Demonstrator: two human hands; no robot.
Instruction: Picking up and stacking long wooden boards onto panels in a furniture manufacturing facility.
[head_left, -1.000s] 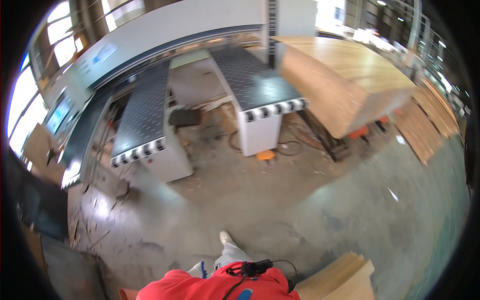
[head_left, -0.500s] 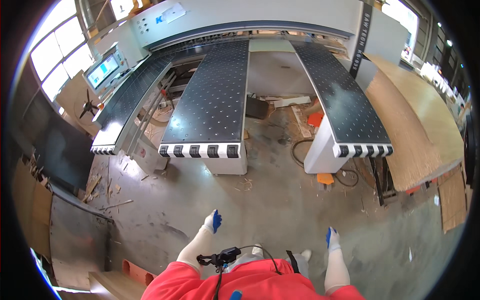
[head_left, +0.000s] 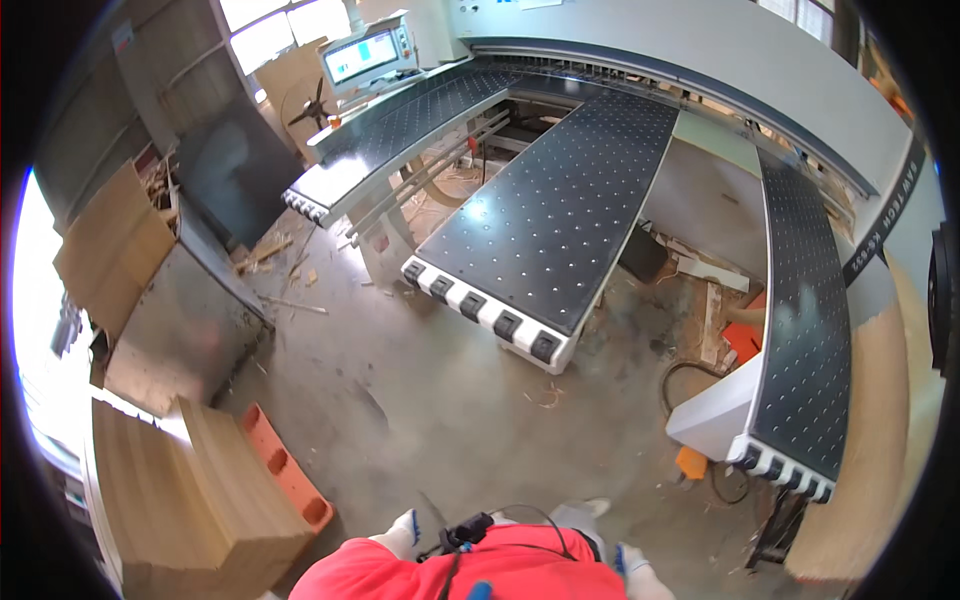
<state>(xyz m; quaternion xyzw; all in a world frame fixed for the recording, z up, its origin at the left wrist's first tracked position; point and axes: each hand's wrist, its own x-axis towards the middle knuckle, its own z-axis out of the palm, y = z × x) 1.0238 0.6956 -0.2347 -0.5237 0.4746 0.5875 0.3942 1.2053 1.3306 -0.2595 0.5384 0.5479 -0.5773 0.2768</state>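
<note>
My left hand (head_left: pixel 405 530), in a white glove with blue on the fingers, hangs low beside my body over the concrete floor. It holds nothing, and its fingers look loosely extended. On the other side my right hand (head_left: pixel 629 560), gloved the same way, hangs near my hip with nothing in it; its fingers show only small and partly. Neither hand touches anything. Nearest to the left hand is an orange plastic piece with round recesses (head_left: pixel 287 470), beside a stack of wooden boards (head_left: pixel 200 510).
Ahead stands a panel saw with black dotted tables: a middle table (head_left: pixel 560 210), a right table (head_left: pixel 805 330) and a left one (head_left: pixel 410 130). A monitor (head_left: pixel 362 58) stands at the far left. Wood scraps (head_left: pixel 712 275) lie between tables. Large boards (head_left: pixel 870 430) sit at right.
My view has turned left, so the saw tables have shifted right and the board stack has come further into view. Both hands appear lower and closer to my body.
</note>
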